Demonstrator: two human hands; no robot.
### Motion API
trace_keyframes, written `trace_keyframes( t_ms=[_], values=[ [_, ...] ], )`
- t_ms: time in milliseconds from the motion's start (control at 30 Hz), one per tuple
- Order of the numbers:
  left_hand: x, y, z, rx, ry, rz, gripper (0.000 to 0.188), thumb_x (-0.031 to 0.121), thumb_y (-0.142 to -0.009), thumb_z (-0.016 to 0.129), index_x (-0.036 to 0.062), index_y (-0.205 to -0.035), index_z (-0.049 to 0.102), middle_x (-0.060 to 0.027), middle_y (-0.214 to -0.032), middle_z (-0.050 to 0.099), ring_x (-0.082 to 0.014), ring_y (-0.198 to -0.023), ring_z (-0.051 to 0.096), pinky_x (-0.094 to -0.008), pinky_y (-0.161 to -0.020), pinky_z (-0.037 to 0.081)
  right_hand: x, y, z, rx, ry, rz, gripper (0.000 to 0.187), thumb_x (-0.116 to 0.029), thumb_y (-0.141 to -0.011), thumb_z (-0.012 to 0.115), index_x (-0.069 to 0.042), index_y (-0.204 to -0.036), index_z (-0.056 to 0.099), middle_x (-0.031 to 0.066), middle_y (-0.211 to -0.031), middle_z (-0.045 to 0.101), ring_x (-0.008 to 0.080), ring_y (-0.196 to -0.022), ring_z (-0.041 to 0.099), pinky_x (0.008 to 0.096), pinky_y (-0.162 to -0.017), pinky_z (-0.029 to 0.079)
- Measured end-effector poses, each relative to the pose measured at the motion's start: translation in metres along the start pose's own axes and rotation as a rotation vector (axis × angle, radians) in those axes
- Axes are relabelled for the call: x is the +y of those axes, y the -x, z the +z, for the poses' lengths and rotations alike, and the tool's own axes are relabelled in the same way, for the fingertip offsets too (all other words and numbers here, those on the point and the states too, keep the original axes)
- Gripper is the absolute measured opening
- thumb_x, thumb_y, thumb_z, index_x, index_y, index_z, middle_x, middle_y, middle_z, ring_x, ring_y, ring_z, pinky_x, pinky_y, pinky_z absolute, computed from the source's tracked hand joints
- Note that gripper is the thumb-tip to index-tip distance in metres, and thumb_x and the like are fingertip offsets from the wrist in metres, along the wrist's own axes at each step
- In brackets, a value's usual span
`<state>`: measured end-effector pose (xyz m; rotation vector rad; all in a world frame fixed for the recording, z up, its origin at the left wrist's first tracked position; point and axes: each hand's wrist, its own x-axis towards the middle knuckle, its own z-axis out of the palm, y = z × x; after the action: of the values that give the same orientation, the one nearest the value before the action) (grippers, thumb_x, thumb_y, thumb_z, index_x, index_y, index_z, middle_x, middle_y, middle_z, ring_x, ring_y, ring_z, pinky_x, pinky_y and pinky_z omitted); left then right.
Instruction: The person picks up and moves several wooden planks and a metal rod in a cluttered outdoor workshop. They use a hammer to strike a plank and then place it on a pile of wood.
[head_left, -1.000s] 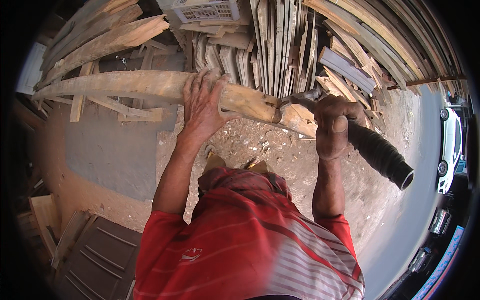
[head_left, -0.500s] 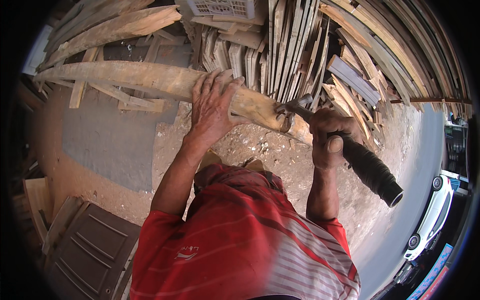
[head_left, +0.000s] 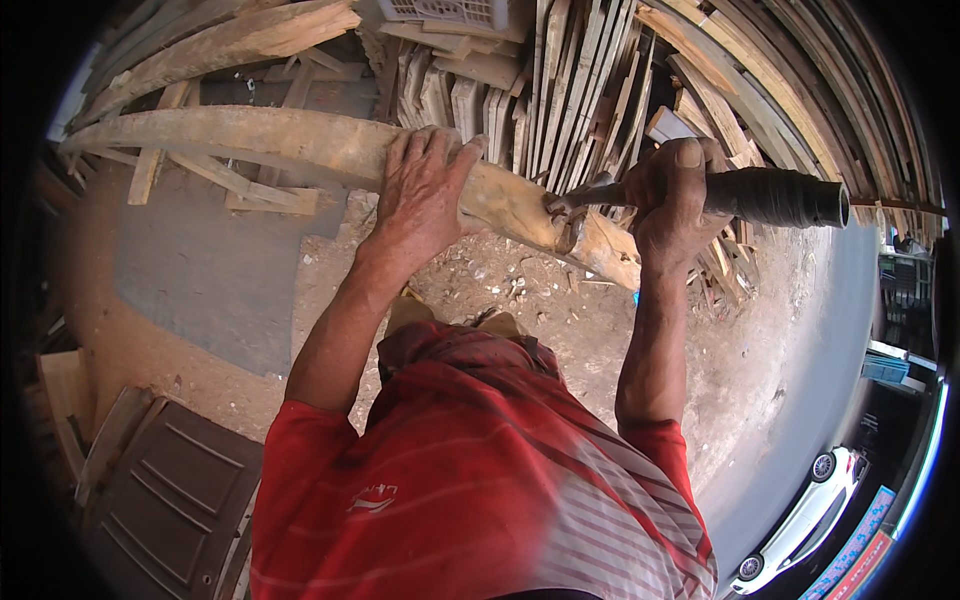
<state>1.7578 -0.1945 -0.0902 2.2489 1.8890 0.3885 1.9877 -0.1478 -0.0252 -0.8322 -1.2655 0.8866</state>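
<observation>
A long, rough wooden board (head_left: 250, 138) runs across in front of me from the far left to its broken right end. My left hand (head_left: 418, 195) spans the board near its middle, fingers over the far edge and thumb toward the near side. In my right hand (head_left: 678, 200) is a claw hammer (head_left: 782, 197) with a black wrapped handle, which points right and lies nearly level. Its metal head sits against the board close to the splintered end, next to a dark, bent piece I cannot make out. The fingers of my right hand are closed around the handle.
Stacks of planks (head_left: 575, 90) lean beyond the board, and a white plastic crate (head_left: 450, 12) stands at the top. A dark grey sheet (head_left: 210, 280) covers ground at the left. Lower left is a brown panel (head_left: 180, 490). A white car (head_left: 805, 520) is parked across the road.
My right hand has swung the hammer's handle up and away, from slanting down toward me to nearly level. My left hand stays on the board.
</observation>
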Motion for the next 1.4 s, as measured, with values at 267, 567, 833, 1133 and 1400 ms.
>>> trace_keyframes(
  t_ms=[267, 567, 833, 1133, 1400],
  values=[
    [-0.009, -0.014, 0.003, -0.091, -0.08, 0.106, 0.104, 0.055, -0.056, 0.094, 0.0079, -0.139, 0.054, -0.0225, -0.137, 0.052, -0.0411, -0.135, 0.044, -0.0556, -0.121, 0.024, -0.003, -0.01, 0.008, -0.026, 0.091, 0.039, 0.033, -0.02, -0.1, 0.069, -0.009, -0.073, 0.056, -0.0028, -0.057, 0.051, 0.0047, -0.048, 0.047, 0.0232, -0.044, 0.039],
    [-0.004, -0.017, 0.003, -0.084, -0.075, 0.115, 0.097, 0.058, -0.056, 0.092, 0.006, -0.131, 0.06, -0.0216, -0.131, 0.054, -0.0376, -0.13, 0.046, -0.0541, -0.118, 0.026, -0.004, -0.031, 0.03, -0.114, 0.205, 0.142, 0.033, -0.018, -0.097, 0.07, -0.009, -0.068, 0.057, -0.0041, -0.056, 0.053, 0.004, -0.051, 0.048, 0.0235, -0.047, 0.037],
    [-0.011, -0.014, 0.014, 0.022, -0.078, 0.147, 0.093, 0.054, -0.056, 0.093, 0.007, -0.129, 0.062, -0.0192, -0.13, 0.055, -0.0347, -0.126, 0.048, -0.0522, -0.116, 0.028, 0.012, -0.051, 0.059, -0.276, 0.436, 0.15, 0.028, -0.025, -0.097, 0.073, -0.008, -0.079, 0.061, -0.0036, -0.06, 0.053, 0.0041, -0.051, 0.05, 0.0229, -0.047, 0.037],
    [-0.012, -0.013, 0.018, 0.075, -0.045, 0.181, 0.074, 0.036, -0.06, 0.093, 0.0049, -0.122, 0.066, -0.0177, -0.123, 0.057, -0.0326, -0.124, 0.05, -0.0499, -0.115, 0.03, 0.024, -0.07, 0.081, -0.352, 0.524, 0.264, 0.034, -0.03, -0.092, 0.071, -0.006, -0.072, 0.059, -0.0023, -0.059, 0.053, 0.0069, -0.053, 0.048, 0.0293, -0.048, 0.039],
    [-0.018, -0.018, 0.019, 0.061, -0.1, 0.192, 0.089, 0.053, -0.055, 0.094, 0.0059, -0.124, 0.063, -0.0173, -0.122, 0.057, -0.0339, -0.124, 0.05, -0.0517, -0.115, 0.03, 0.014, -0.054, 0.066, -0.249, 0.513, 0.005, 0.039, -0.042, -0.094, 0.076, -0.008, -0.079, 0.062, -0.003, -0.058, 0.055, 0.0052, -0.05, 0.051, 0.0255, -0.047, 0.042]
  ],
)
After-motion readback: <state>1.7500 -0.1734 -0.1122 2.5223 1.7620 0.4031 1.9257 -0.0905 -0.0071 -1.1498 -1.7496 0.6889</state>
